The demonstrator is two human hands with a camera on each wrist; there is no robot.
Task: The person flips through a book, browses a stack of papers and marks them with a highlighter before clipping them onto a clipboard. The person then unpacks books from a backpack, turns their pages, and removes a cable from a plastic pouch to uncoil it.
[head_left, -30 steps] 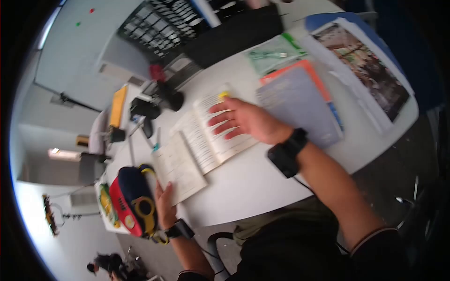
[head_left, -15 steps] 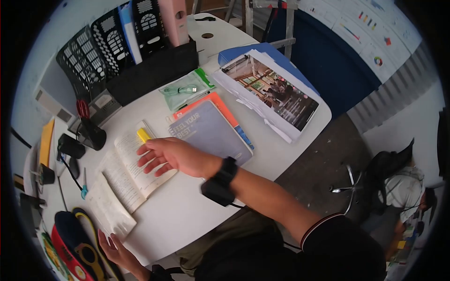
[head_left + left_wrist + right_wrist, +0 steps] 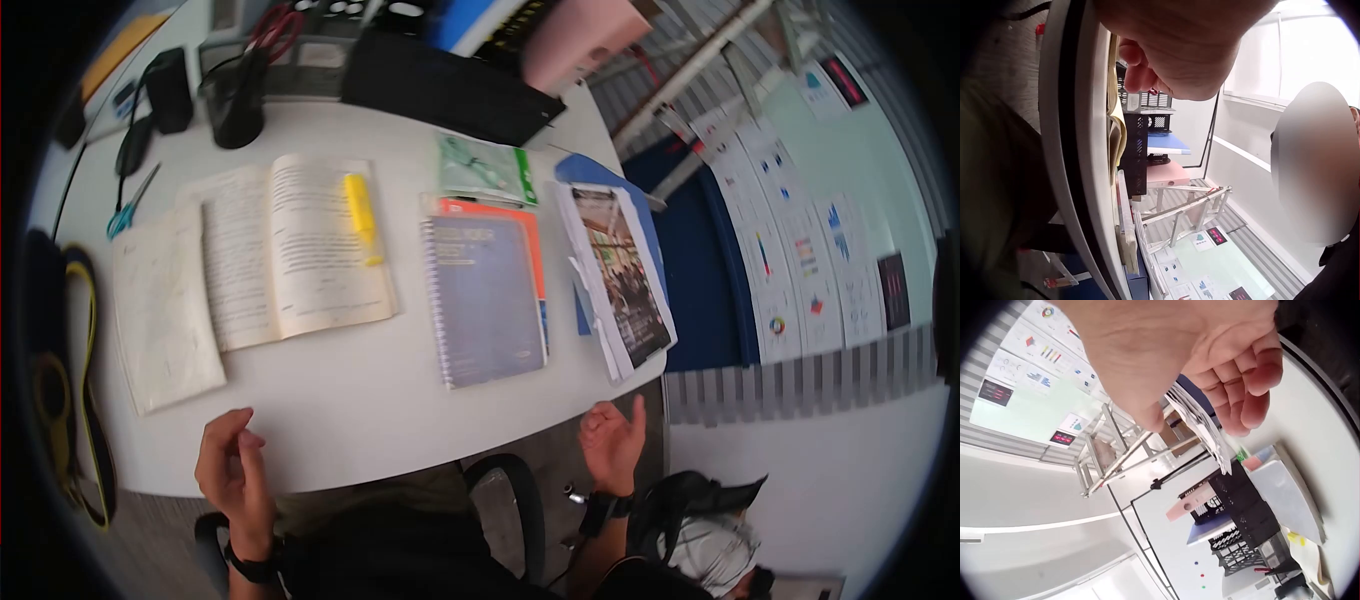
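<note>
My left hand (image 3: 235,470) hangs over the front edge of the table in the head view, its fingers loosely curled with nothing in them. Just beyond it lies a cream booklet (image 3: 165,310), which overlaps the left page of an open book (image 3: 320,250). A yellow highlighter (image 3: 359,212) rests on that book's right page. Off the table's front right edge I see my right hand (image 3: 612,445), palm inward, thumb raised, fingers loosely bent and holding nothing. Nearest to it are printed sheets (image 3: 620,270) with a photo on top, over a blue folder (image 3: 582,170).
A grey spiral notebook (image 3: 490,300) lies on an orange one (image 3: 537,245), below a green-edged bag (image 3: 485,168) with a cable. Teal scissors (image 3: 124,215), a black pen holder (image 3: 235,105) and a dark bag with yellow trim (image 3: 50,380) stand left. Black file holders (image 3: 450,85) line the back.
The right hand has drawn back from above the book to beyond the table's front edge. My left hand has come away from the booklet, and the head view has swung right.
</note>
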